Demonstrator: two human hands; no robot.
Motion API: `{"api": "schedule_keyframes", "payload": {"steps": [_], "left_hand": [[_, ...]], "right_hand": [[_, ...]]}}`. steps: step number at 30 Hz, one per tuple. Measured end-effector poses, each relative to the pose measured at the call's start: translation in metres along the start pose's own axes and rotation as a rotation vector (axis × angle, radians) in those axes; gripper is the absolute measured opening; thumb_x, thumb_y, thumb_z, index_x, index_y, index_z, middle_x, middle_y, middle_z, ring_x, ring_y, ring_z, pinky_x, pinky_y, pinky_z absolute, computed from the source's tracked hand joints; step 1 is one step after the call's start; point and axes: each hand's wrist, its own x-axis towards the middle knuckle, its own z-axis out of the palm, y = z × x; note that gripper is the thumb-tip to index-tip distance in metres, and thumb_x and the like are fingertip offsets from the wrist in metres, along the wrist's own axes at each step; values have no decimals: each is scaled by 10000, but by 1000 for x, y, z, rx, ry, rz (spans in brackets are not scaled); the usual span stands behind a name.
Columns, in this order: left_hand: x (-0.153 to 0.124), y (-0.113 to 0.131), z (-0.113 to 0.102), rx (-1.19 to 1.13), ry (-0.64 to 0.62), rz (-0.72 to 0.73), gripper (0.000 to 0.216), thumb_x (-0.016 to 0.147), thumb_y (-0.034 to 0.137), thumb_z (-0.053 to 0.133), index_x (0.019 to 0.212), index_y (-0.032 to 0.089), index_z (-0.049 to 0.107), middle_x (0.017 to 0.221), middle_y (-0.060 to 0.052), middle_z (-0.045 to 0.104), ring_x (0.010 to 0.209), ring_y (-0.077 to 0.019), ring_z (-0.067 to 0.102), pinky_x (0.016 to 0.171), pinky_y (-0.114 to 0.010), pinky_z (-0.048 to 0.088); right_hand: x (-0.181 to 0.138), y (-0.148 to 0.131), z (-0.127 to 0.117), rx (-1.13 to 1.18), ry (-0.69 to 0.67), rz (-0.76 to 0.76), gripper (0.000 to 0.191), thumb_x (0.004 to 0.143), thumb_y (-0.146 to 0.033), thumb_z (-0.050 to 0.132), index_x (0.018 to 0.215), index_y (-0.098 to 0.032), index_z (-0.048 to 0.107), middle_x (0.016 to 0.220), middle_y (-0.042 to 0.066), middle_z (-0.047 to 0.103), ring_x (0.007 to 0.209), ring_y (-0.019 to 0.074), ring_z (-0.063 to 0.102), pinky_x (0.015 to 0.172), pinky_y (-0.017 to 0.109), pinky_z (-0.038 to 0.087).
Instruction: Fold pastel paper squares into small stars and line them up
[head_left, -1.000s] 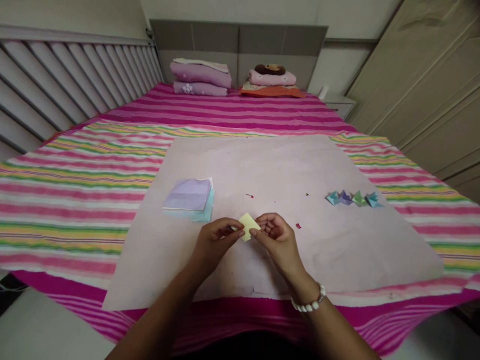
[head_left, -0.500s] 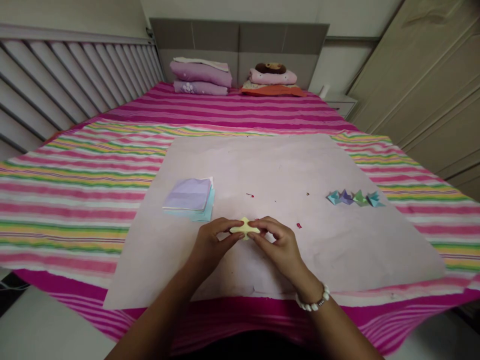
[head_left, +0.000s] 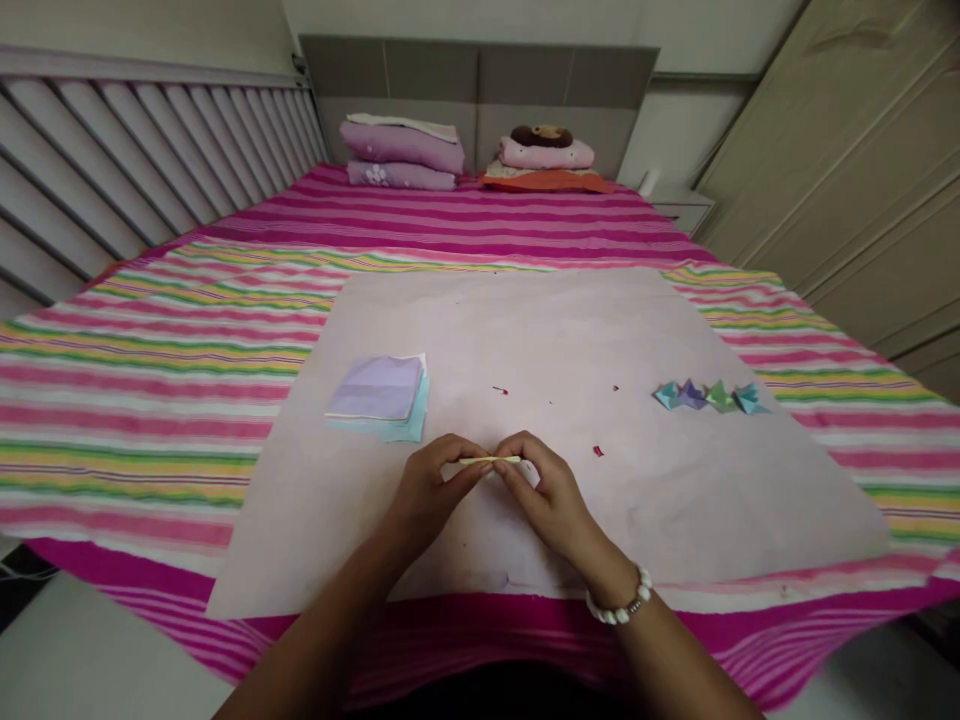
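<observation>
A small folded piece of yellow paper (head_left: 471, 460) is pinched between both my hands and shows nearly edge-on as a thin strip. My left hand (head_left: 433, 480) grips its left part between thumb and fingers. On the right part, my right hand (head_left: 546, 490) closes in the same kind of pinch, fingertips close to the left ones. The fingers cover the middle of the paper. Left of my hands lies a stack of square paper sheets (head_left: 379, 388), lilac on top with light blue below. Several folded paper pieces (head_left: 706, 396) in blue, purple and green stand in a row at the right.
Everything lies on a large pale sheet (head_left: 555, 320) spread over a striped bedcover (head_left: 150, 400). Tiny red scraps (head_left: 598, 451) are scattered near my hands. Folded purple bedding (head_left: 405, 150) and pink bedding (head_left: 546, 153) sit by the headboard (head_left: 480, 80). A railing (head_left: 157, 150) runs along the left.
The yellow paper has turned from showing a flat, diamond-like face to a thin edge. My fingertips have come closer together over its middle.
</observation>
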Motion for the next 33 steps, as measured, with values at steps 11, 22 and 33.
{"api": "schedule_keyframes", "payload": {"steps": [11,22,33], "left_hand": [[3,-17,2,-362,27,-287,245,672,384,758,611,161,681,607,-7,618,591,-126,530,566,-251,421],[-2,-7,13,-428,-60,-317,217,658,322,766,804,164,740,771,-21,701,770,-151,607,741,-266,448],[-2,-19,14,-494,49,-267,275,592,266,813,731,157,603,615,12,679,592,-114,610,603,-229,450]], "right_hand": [[3,12,4,419,85,393,234,667,-375,792,647,-194,645,623,-11,642,586,131,548,582,271,425],[1,20,8,450,198,428,215,636,-362,801,625,-188,678,617,2,665,578,130,555,598,271,434],[-2,15,10,437,172,400,228,659,-367,786,595,-192,655,577,-14,629,554,126,514,559,265,397]]}}
